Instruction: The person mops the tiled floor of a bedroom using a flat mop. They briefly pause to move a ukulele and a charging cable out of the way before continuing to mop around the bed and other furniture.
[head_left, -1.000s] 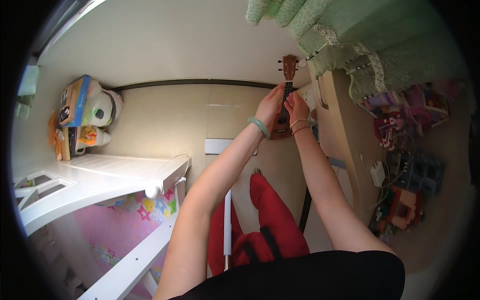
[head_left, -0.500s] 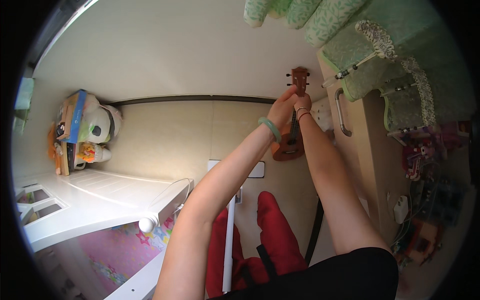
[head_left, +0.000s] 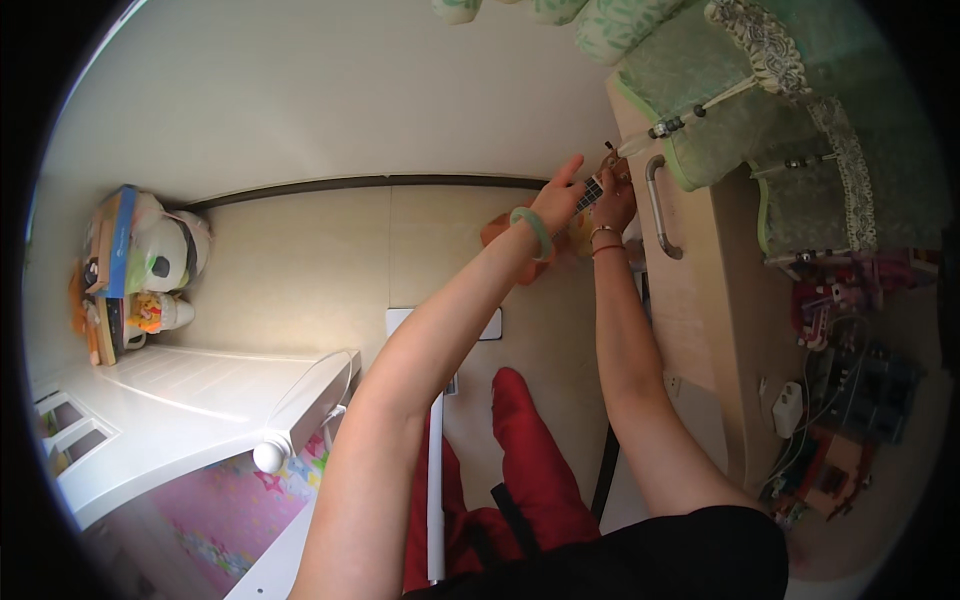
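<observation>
A small brown ukulele (head_left: 500,232) slants up to the right, with its dark fretboard (head_left: 588,194) showing between my hands. My right hand (head_left: 613,205) is closed round the neck just below the headstock (head_left: 612,158), beside the cabinet. My left hand (head_left: 556,207) lies over the neck nearer the body, its index finger stretched out and apart from the thumb. Whether its palm presses on the neck cannot be seen. A green bangle (head_left: 532,232) is on my left wrist. My left hand and wrist hide part of the ukulele's body.
At right stands a wooden cabinet (head_left: 690,300) with a metal handle (head_left: 656,205) and green leaf-patterned cloth (head_left: 710,130) over it. A white bed frame (head_left: 200,390) is at lower left. Soft toys (head_left: 165,245) and boxes (head_left: 118,240) sit by the wall. A white pole (head_left: 436,480) stands before my legs.
The ukulele has tilted, its body swinging left and its headstock going right to the cabinet. My left hand's fingers have spread from the neck. The view has shifted slightly.
</observation>
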